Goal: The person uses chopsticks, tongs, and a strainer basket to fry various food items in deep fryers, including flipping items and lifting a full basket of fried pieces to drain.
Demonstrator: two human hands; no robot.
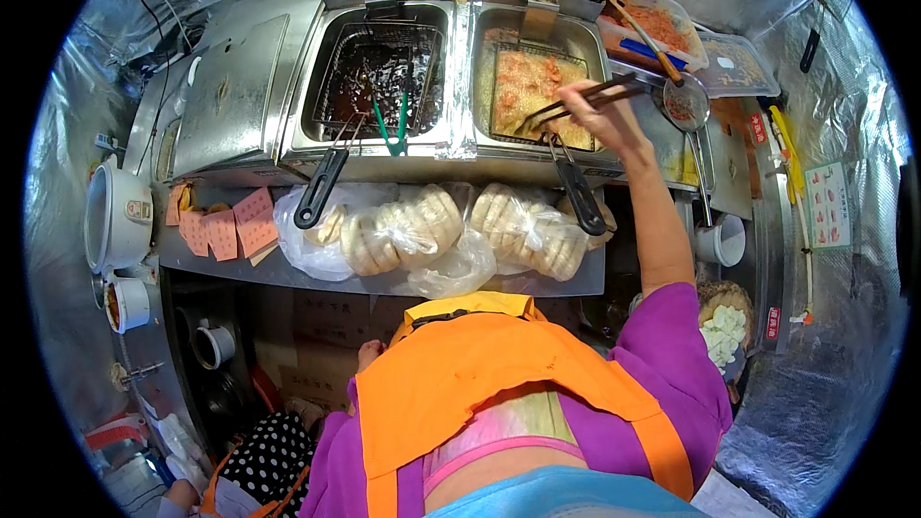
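My right hand (602,120) is closed around a pair of long dark chopsticks (566,107). Their tips dip into the bubbling oil of the right fryer (484,115), among orange-pink food pieces (528,77) in its wire basket. The basket's black handle (578,194) juts toward me below my wrist. Only a small part of my left hand (368,355) shows beside my orange apron; its fingers are not clear. In the left fryer (312,96) sits another wire basket (379,62) in dark oil, with green-handled tongs (389,129) resting at its front edge.
Bagged round flat breads (403,230) lie on the front shelf (240,267), near pink cards (221,235). A mesh strainer (686,104) and a tub of orange food (662,19) stand at right. White pots (120,211) line the left side. Another person's dotted clothing (269,456) shows lower left.
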